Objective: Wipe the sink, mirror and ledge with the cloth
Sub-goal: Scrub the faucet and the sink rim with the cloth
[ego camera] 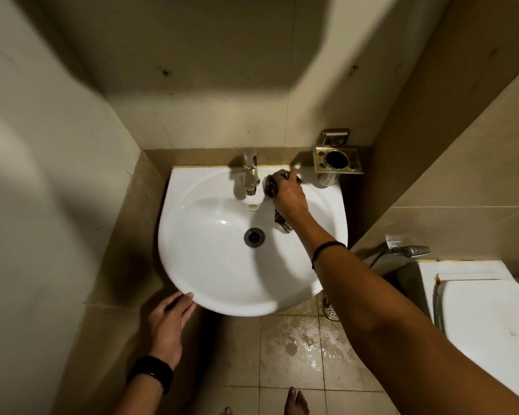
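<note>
A white round sink (210, 265) hangs on the tiled wall, with a metal tap (250, 172) at its back and a drain (254, 236) in the bowl. My right hand (288, 194) grips a dark checked cloth (271, 187) and presses it on the sink's back rim, just right of the tap. A tail of the cloth hangs under my wrist into the bowl. My left hand (170, 322) holds the sink's front left rim, fingers against its edge. A narrow tan ledge (192, 157) runs behind the sink. No mirror is in view.
A metal holder (337, 163) is fixed to the wall right of the tap. A spray hose (408, 250) hangs at the right, above a white toilet (486, 319). The tiled floor (306, 339) under the sink is wet, and my bare feet show at the bottom.
</note>
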